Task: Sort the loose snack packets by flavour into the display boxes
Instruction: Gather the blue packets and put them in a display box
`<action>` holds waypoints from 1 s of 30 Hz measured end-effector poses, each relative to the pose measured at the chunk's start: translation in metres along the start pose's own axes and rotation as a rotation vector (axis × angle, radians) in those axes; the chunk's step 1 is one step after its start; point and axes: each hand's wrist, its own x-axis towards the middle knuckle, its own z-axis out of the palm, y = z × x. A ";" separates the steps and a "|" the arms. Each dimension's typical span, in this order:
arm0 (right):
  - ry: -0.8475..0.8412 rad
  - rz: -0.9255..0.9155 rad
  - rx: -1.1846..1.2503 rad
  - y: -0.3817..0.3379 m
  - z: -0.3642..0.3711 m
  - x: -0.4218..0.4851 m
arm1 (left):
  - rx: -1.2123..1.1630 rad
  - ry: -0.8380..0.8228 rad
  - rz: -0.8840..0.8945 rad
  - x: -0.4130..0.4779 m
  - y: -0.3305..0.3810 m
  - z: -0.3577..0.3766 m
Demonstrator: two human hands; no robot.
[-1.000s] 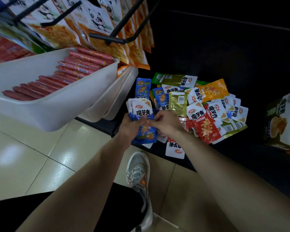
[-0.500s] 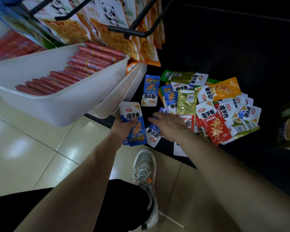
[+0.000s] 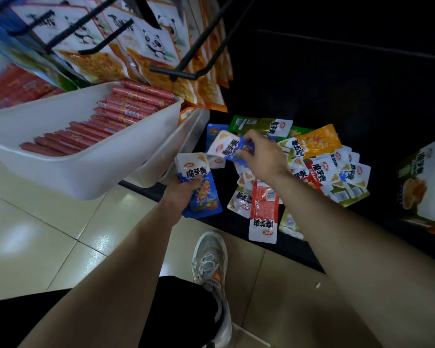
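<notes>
Mid-frame, my left hand (image 3: 182, 190) grips a stack of blue packets (image 3: 202, 194), number unclear; just right, my right hand (image 3: 264, 158) pinches one blue packet (image 3: 230, 148).

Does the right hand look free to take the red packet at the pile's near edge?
Probably not yet: the right hand pinches a blue packet. The red packet lies uncovered near that wrist, so nothing else blocks it.

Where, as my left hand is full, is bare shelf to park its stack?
Bare dark shelf lies between the packet pile and the display box, and behind the pile. Around the right hand it is crowded.
</notes>
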 end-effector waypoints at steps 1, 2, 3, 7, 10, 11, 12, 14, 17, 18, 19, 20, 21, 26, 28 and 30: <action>0.008 0.054 0.093 0.001 -0.011 -0.003 | 0.014 -0.014 0.012 -0.004 0.004 0.005; 0.008 0.105 0.199 0.004 -0.022 -0.006 | 0.023 -0.021 0.016 -0.008 0.008 0.011; -0.004 0.156 0.294 0.008 -0.033 -0.012 | 0.026 -0.039 0.017 -0.014 0.012 0.018; -0.035 0.297 0.500 0.010 -0.093 -0.058 | -0.017 -0.146 0.044 -0.057 0.038 0.054; -0.085 0.394 0.707 -0.001 -0.142 -0.114 | -0.029 -0.272 0.098 -0.111 0.056 0.085; -0.101 0.413 0.723 -0.005 -0.158 -0.134 | -0.024 -0.330 0.106 -0.133 0.062 0.095; -0.106 0.432 0.733 -0.010 -0.173 -0.154 | -0.002 -0.383 0.110 -0.154 0.067 0.104; -0.095 0.464 0.729 -0.020 -0.201 -0.192 | 0.046 -0.490 0.143 -0.199 0.073 0.117; -0.058 0.500 0.728 -0.030 -0.234 -0.245 | 0.096 -0.655 0.238 -0.258 0.076 0.130; -0.041 0.505 0.751 -0.032 -0.242 -0.261 | 0.115 -0.682 0.275 -0.272 0.076 0.132; -0.028 0.500 0.782 -0.033 -0.248 -0.274 | 0.127 -0.680 0.314 -0.288 0.076 0.135; -0.017 0.485 0.823 -0.033 -0.252 -0.286 | 0.130 -0.675 0.339 -0.300 0.075 0.137; -0.001 0.467 0.868 -0.033 -0.256 -0.295 | 0.123 -0.670 0.362 -0.310 0.074 0.141; 0.154 0.476 0.986 -0.020 -0.257 -0.316 | 0.092 -0.699 0.228 -0.333 0.075 0.162; 0.241 0.514 1.003 -0.008 -0.262 -0.319 | 0.005 -0.718 0.104 -0.330 0.076 0.170; 0.291 0.525 1.024 0.004 -0.270 -0.319 | 0.044 -0.694 0.183 -0.320 0.073 0.179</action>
